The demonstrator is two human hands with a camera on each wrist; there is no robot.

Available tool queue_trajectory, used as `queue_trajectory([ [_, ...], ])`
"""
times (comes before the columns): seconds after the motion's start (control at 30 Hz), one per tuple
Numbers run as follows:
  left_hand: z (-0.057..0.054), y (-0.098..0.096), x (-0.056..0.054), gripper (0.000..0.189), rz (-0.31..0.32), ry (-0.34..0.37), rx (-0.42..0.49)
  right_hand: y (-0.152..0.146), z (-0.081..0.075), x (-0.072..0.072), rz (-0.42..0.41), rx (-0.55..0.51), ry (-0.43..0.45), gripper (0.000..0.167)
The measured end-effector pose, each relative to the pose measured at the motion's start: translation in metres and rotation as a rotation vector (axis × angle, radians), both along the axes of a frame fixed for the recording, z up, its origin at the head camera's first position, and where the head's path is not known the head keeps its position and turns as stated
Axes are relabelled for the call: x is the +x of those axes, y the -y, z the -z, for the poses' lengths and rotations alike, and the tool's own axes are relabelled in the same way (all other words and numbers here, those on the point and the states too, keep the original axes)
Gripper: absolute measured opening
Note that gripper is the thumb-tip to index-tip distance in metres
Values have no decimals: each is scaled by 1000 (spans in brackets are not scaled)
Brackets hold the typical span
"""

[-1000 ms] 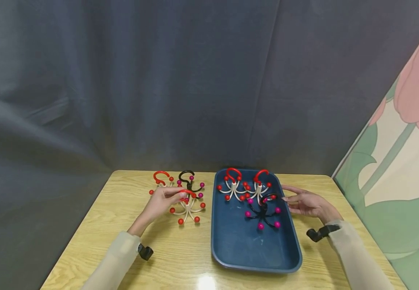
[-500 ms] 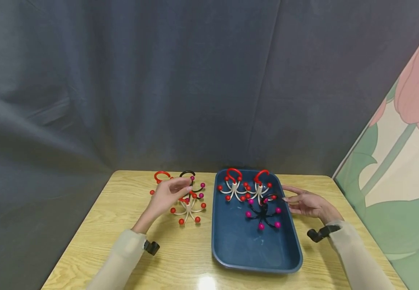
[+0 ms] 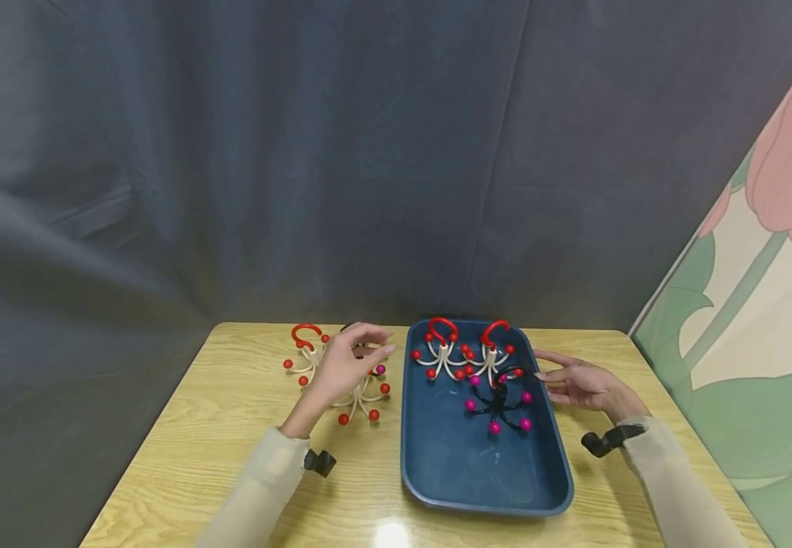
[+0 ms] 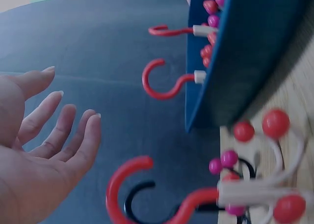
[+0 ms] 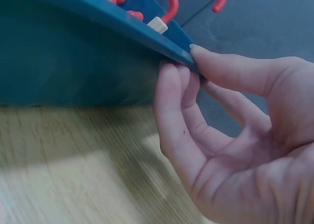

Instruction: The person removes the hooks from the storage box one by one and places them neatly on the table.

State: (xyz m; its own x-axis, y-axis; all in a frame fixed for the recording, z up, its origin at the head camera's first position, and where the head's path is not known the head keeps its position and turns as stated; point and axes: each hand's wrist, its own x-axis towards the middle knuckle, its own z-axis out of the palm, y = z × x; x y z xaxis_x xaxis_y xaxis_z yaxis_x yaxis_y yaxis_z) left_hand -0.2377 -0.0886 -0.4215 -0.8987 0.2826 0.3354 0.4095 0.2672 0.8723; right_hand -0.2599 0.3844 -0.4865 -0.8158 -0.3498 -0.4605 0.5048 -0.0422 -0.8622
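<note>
My left hand [image 3: 343, 365] hovers above the hangers on the left side of the table, its fingers loosely spread and holding nothing. Beneath it is a white hanger [image 3: 357, 398] with a red hook and red-balled arms, partly hidden by the hand. A black hanger with magenta balls shows a hook [image 4: 140, 189] behind it in the left wrist view. Another red-hooked hanger [image 3: 310, 355] lies to the left. My right hand [image 3: 577, 384] pinches the right rim of the blue tray [image 3: 410, 457], thumb on the edge and fingers curled under it, as seen in the right wrist view.
Inside the tray's far half sit two red-hooked hangers, one at left [image 3: 442, 358] and one at right [image 3: 490, 361], with a black hanger [image 3: 499, 403] in front. A dark curtain [image 3: 368, 167] stands behind the wooden table [image 3: 183, 449]; a flower-patterned panel [image 3: 766, 320] is at right.
My left hand has released the red hook of the near white hanger, opened, and moved up and right toward the tray. My right hand stays at the tray's rim.
</note>
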Motion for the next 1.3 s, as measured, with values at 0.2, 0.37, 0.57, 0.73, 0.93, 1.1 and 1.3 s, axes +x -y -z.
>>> queue_trajectory([
  [0.2,-1,-21,-2,29,30,45,6,1,-2,1,-2,-26,5,44],
  [0.37,-1,-34,-5,28,87,95,-1,-1,-4,3,-7,-43,2,45],
  [0.57,2,-53,-9,25,142,113,-24,-1,-5,3,6,-27,1,45],
  [0.73,7,-70,-12,26,166,131,-46,2,-3,3,9,-5,-4,44],
  [0.93,10,-88,-18,28,227,150,-45,3,-2,3,8,23,-6,46],
  [1.1,12,-101,-22,34,251,168,-36,3,-4,0,15,33,-1,44],
  [1.3,17,-115,-23,29,253,236,10,5,-6,-1,10,39,1,43],
])
